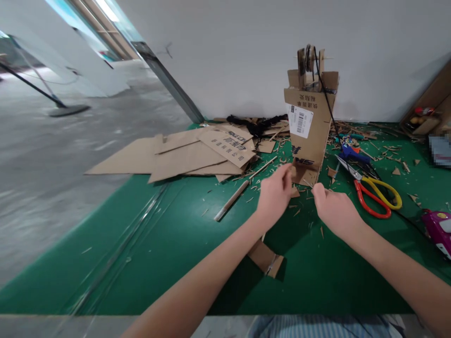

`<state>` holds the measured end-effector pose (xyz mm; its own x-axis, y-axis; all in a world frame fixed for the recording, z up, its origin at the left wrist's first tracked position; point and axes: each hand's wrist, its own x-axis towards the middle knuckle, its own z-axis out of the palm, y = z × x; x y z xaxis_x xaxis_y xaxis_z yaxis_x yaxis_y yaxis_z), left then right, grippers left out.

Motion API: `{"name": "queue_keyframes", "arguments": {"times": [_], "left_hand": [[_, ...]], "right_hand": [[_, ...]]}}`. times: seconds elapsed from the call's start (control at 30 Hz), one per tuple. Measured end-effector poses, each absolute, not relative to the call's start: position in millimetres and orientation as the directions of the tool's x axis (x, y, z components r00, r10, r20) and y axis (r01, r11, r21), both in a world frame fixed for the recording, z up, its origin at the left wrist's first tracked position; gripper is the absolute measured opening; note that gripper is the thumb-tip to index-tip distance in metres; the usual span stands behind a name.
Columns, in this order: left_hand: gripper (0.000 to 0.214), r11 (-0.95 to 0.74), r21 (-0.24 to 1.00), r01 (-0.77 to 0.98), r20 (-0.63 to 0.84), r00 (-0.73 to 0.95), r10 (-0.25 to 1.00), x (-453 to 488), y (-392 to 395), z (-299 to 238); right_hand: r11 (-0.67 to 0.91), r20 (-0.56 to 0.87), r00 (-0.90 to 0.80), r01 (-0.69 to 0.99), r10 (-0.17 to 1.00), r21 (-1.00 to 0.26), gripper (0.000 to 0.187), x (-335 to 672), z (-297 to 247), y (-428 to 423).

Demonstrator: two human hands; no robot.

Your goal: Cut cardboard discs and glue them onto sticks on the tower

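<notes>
A tall cardboard box structure [310, 119] stands upright near the wall, with a pulley-like wheel [309, 58] and a black cord [326, 91] at its top. Just before its base, my left hand [275, 195] is closed in a pinch; a small brown bit shows at the fingertips, too small to name. Level with it on the right, my right hand [334, 206] is also closed, its thumb and finger pressed together near a thin pale sliver. Scissors [369, 185] with one red and one yellow handle lie partly open to the right of that hand.
Flat cardboard sheets [197, 152] are stacked at the back left of the green table [169, 263]. A thin rod [232, 199] and a cardboard scrap [266, 258] lie near my left arm. Shavings are scattered around. A purple tool [437, 230] sits at the right edge.
</notes>
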<state>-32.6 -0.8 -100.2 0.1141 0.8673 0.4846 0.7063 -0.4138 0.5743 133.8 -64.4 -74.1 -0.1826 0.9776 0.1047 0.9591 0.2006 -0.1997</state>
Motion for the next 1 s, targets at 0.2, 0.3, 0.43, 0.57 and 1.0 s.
{"name": "queue_keyframes", "arguments": {"times": [0.2, 0.3, 0.43, 0.57, 1.0], "left_hand": [[0.019, -0.383, 0.849, 0.364, 0.303, 0.259, 0.917, -32, 0, -90], [0.018, -0.473, 0.787, 0.396, 0.302, 0.422, 0.855, -21, -14, -87], [0.019, -0.549, 0.710, 0.440, 0.252, 0.569, 0.783, -6, -28, -84], [0.018, -0.622, 0.600, 0.503, 0.253, 0.618, 0.744, 7, -30, -84], [0.013, -0.076, 0.924, 0.375, -0.112, 0.453, 0.884, 12, -8, -78]], "right_hand": [[0.210, 0.104, -0.234, 0.956, 0.967, 0.204, 0.022, 164, -73, -65], [0.144, 0.165, -0.182, 0.965, 0.969, 0.220, 0.025, 187, -77, -59], [0.177, 0.234, -0.237, 0.952, 0.943, 0.251, 0.025, 202, -92, -57], [0.225, 0.262, -0.296, 0.936, 0.919, 0.270, 0.021, 203, -102, -60], [0.422, 0.359, -0.263, 0.756, 0.896, -0.500, 0.039, 194, -105, -62]]}}
